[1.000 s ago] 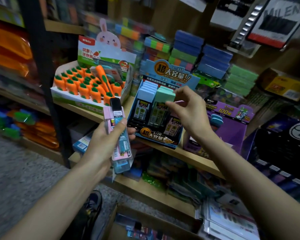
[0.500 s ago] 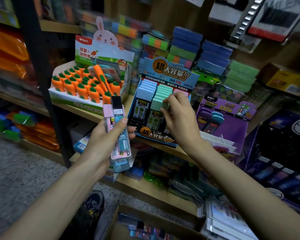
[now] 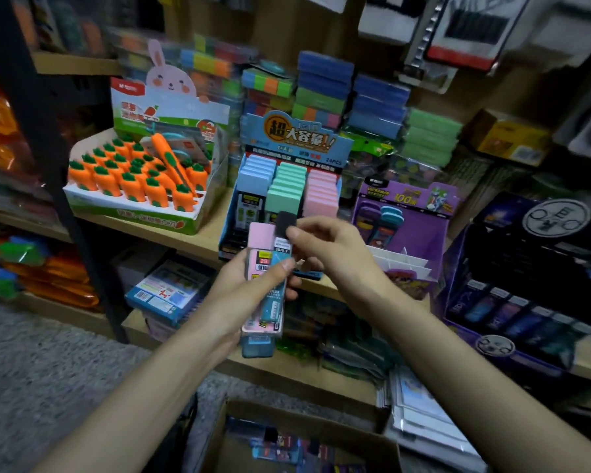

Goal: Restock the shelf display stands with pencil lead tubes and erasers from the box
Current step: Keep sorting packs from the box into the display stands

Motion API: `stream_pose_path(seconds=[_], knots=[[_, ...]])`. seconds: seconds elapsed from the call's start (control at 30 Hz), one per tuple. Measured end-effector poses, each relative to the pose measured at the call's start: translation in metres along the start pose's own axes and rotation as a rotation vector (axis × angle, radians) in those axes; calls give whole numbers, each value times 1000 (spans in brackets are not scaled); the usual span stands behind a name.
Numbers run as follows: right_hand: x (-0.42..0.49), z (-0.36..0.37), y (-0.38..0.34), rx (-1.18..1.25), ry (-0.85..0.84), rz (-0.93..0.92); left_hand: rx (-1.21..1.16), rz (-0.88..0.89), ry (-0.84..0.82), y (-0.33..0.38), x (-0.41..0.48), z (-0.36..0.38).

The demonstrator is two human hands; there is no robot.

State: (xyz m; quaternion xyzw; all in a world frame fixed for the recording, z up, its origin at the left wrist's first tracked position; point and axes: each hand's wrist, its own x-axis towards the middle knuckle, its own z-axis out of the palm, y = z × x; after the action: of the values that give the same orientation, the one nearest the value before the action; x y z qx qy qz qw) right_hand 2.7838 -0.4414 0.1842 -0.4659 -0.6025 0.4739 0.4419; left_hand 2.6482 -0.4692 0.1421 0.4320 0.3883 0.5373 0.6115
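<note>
Lead tubes (image 3: 265,268) held before a display stand (image 3: 253,186).
Left hand (image 3: 239,298) grips them all; right hand (image 3: 331,254) pinches one black cap (image 3: 285,221).

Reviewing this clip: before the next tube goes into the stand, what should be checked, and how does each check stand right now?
1. Left hand grips the tube stack: ok.
2. Right hand pinches the black-capped tube: ok.
3. Stand upright on the shelf: ok.
4. Free slot in the stand: cannot tell, the hands hide its front rows.
5. Box holds spare tubes: ok.
</note>
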Motion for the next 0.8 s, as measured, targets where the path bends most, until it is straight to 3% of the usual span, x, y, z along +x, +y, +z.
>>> stream_pose_path(seconds=[0.17,0.33,0.6,0.7,0.8], knots=[[-32,-47,14,168,116,65,37,-62,-110,-20,-2,38],[-74,-111,14,217,365,-11,48,-127,-136,-36,-3,79],[-125,-202,22,-197,744,-214,108,-142,-201,-59,5,125],[-125,-210,30,-420,744,-252,119,-154,-195,-66,9,133],[-117,-208,37,-496,708,-268,112,-170,-178,-73,11,137]])
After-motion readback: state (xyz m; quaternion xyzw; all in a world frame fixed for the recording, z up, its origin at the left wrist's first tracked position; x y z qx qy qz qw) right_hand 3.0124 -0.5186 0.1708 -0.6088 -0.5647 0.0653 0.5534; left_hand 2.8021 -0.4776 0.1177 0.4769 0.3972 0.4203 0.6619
